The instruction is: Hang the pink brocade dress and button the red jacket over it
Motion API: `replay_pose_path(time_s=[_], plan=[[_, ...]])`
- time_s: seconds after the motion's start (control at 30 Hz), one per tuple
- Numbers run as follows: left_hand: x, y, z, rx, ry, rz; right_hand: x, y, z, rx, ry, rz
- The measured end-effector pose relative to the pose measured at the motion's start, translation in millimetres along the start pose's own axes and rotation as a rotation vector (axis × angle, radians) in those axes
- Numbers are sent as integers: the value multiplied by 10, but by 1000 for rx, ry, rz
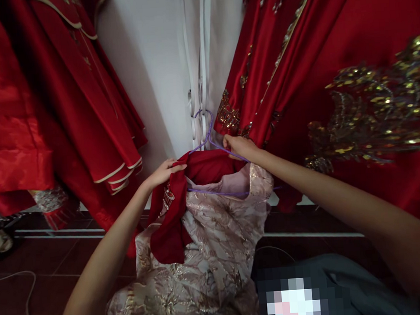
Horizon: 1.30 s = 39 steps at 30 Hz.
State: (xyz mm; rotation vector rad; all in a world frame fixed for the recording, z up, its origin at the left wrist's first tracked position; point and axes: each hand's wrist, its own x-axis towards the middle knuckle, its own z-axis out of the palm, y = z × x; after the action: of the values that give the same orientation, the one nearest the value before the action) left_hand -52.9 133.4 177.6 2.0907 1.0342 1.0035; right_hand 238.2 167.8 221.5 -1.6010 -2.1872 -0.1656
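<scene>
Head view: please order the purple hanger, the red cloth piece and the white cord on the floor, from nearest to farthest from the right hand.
1. purple hanger: under the right hand.
2. red cloth piece: to its left, lower.
3. white cord: far left, on floor.

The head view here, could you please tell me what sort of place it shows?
Probably a dress shop's storage or fitting corner. Red embroidered gowns hang on both sides of a white wall, and the left hand and right hand hold a pale brocade dress on a purple hanger.
</scene>
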Motion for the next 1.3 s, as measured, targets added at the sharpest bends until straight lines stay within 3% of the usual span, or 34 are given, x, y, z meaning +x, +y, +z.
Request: replay_pose_path(time_s=[0.13, 0.27, 0.43, 0.57, 0.73, 0.83, 0.93, 1.03, 1.1, 1.2, 1.3], plan=[[-8, -26, 55, -142, -16, -44, -41, 317, -197, -235, 71, 100], [7, -74, 34, -203, -58, -80, -150, 721, -446, -317, 93, 85], [10, -127, 36, 90, -9, 60, -558, 855, -629, -192, 87, -58], [-31, -151, 164, 398, 191, 59, -936, 689, -555, 29, 284, 44], [-106, -162, 394, 661, 358, 46, -1120, 411, -98, 207, 165, 151], [-151, -128, 531, 736, 357, 51, -1005, 133, 274, 452, 370, 265], [-163, -95, 629, 797, 341, 38, -871, -327, 622, 585, 589, 351], [-143, -82, 609, 814, 357, 10, -889, -796, 841, 666, 484, 217], [-147, -65, 522, 776, 366, 26, -976, -952, 869, 686, 418, 140], [-241, 3, 379, 701, 432, 98, -1123, -904, 771, 664, 371, 85], [-430, 105, 366, 696, 534, 80, -1231, -743, 658, 694, 297, 58]])
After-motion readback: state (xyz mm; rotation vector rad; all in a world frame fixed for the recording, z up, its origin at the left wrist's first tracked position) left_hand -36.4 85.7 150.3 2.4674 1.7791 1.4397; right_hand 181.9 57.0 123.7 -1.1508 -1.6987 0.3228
